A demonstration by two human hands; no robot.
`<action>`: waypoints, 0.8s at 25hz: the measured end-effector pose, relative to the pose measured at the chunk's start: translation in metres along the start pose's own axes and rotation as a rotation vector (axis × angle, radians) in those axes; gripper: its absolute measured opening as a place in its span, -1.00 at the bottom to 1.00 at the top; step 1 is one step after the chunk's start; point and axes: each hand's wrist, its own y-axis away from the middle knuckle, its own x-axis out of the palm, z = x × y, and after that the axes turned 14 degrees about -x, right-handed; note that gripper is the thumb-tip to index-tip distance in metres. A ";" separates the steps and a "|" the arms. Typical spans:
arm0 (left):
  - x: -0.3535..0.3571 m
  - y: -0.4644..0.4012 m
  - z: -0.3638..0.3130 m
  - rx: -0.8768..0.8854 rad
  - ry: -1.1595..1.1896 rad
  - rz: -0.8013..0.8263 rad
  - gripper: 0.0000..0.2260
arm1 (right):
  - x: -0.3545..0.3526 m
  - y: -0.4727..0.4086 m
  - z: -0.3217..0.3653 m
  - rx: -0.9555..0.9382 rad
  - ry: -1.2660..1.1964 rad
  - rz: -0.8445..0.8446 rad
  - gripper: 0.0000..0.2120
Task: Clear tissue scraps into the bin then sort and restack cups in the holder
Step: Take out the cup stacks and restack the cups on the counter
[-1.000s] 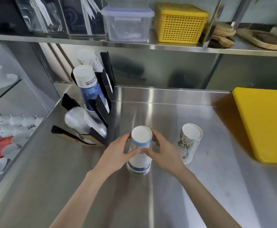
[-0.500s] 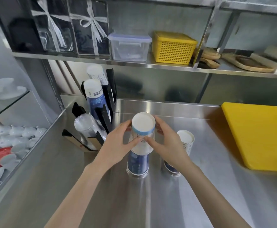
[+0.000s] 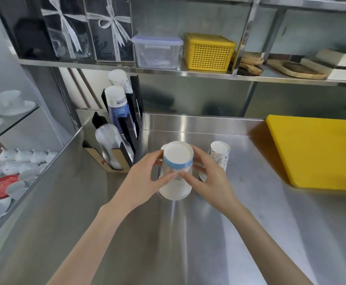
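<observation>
Both hands hold an upside-down white paper cup [image 3: 177, 169] with a blue band, raised over the steel counter [image 3: 188, 233]. My left hand [image 3: 142, 178] grips its left side and my right hand [image 3: 208, 182] its right side. What lies under the cup is hidden. A second upside-down stack of patterned paper cups [image 3: 219, 154] stands just right of my right hand. The black cup holder [image 3: 130, 140] sits at the back left, holding a stack of clear plastic cups [image 3: 109, 140], a blue-printed stack [image 3: 118, 108] and a white patterned stack [image 3: 119, 80].
A yellow cutting board [image 3: 316, 151] lies at the right. The shelf above carries a clear lidded box [image 3: 157, 51], a yellow basket [image 3: 208, 52], ribboned boxes and wooden boards. White crockery and a red plate [image 3: 0, 187] sit behind glass at the left.
Both hands have lifted the top white cup off the blue-printed stack, raising it higher. The view has tilted up, showing more of the shelf.
</observation>
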 end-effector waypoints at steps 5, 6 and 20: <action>0.033 0.015 0.030 -0.147 0.005 0.127 -0.49 | 0.019 0.038 -0.027 0.138 -0.054 0.047 -0.52; 0.040 0.018 0.036 -0.177 -0.008 0.143 -0.50 | 0.023 0.044 -0.033 0.164 -0.048 0.061 -0.52; 0.061 0.016 0.061 -0.339 -0.152 0.286 -0.39 | 0.041 0.057 -0.067 0.287 0.022 0.178 -0.38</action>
